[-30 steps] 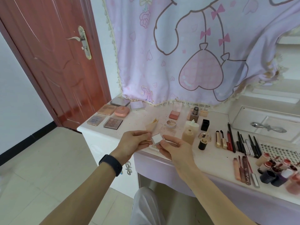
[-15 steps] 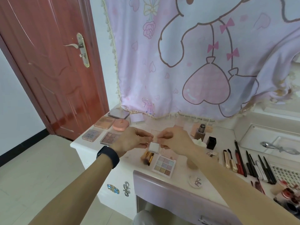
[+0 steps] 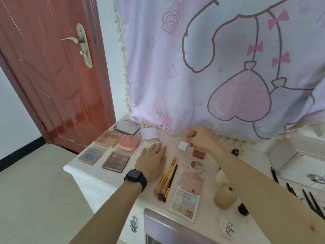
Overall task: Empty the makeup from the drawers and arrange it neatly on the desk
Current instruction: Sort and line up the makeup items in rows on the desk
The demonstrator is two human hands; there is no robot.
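left hand (image 3: 152,162) flat on desk (image 3: 101,182), right hand (image 3: 202,139) fingers (image 3: 190,136) pinching white compact (image 3: 182,146) (round lid (image 3: 226,228) lettering unclear)

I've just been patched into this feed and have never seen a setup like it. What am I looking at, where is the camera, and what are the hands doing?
No machine here: a person works with bare hands, and every picture comes from one wide-angle camera on their head, looking forward and down. The left hand, with a watch on the wrist, lies flat and open on the desk, holding nothing. The right hand reaches further back and pinches the edge of a small white compact, low at the desk top. Laid out around them: eyeshadow palettes at the left, a pink compact, a bunch of brushes, a nine-pan palette and a beige bottle.
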